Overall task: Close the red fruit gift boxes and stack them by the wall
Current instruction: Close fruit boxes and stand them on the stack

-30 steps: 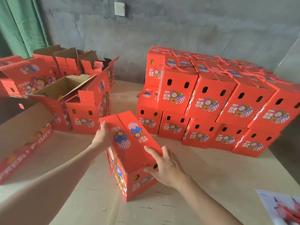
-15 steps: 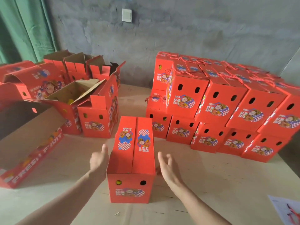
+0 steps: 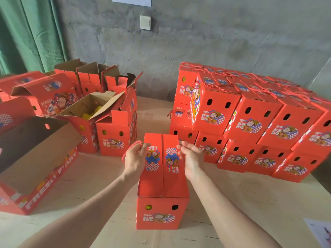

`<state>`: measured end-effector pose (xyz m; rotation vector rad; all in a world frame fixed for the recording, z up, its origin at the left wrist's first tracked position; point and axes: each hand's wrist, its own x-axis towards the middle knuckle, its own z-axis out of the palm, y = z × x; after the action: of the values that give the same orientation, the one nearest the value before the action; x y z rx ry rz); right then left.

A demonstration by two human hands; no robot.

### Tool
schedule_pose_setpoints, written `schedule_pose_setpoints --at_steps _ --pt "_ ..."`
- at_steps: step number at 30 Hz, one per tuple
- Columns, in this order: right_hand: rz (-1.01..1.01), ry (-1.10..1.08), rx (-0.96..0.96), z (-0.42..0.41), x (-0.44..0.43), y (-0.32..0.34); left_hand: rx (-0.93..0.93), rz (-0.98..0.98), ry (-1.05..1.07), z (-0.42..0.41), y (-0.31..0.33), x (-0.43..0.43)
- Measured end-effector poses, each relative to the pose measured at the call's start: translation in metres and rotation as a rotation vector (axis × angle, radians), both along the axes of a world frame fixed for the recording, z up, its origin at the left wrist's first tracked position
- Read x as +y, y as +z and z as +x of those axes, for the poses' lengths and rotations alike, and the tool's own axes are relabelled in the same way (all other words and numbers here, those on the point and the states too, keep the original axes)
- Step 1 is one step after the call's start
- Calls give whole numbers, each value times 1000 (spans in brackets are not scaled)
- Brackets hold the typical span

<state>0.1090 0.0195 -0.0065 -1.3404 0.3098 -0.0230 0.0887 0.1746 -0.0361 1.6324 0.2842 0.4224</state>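
Both hands have come up from the box's sides since half a second ago. The left hand [image 3: 136, 158] now has its grip pinched on the red rope handle [image 3: 131, 149]. The right hand [image 3: 190, 159] is curled at the opposite edge, can't tell if it's holding anything. The gift box [image 3: 162, 178] sits on the tabletop [image 3: 250, 203] near the person, flaps down, so closing looks about done and stacking's probably next. The closed stack [image 3: 250, 122] by the wall [image 3: 197, 42] is off right. Open boxes [image 3: 100, 111] and a FRESH FRUIT carton [image 3: 35, 158] crowd the left.
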Motion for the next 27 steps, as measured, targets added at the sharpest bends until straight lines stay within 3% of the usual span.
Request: schedule_pose_setpoints --at_steps 4,9,13,18,27 --pt "-184 335 -161 -7 30 32 -284 558 -170 3 50 -5" --pt "-51 493 -98 -12 51 52 -223 871 -89 -4 81 5" --pt "158 462 -49 -11 43 65 -212 755 -24 -19 50 33" --pt "-73 372 1 -4 53 77 52 754 -458 -40 -19 31" --pt "-199 225 -171 6 69 93 -41 579 -374 -40 -23 38"
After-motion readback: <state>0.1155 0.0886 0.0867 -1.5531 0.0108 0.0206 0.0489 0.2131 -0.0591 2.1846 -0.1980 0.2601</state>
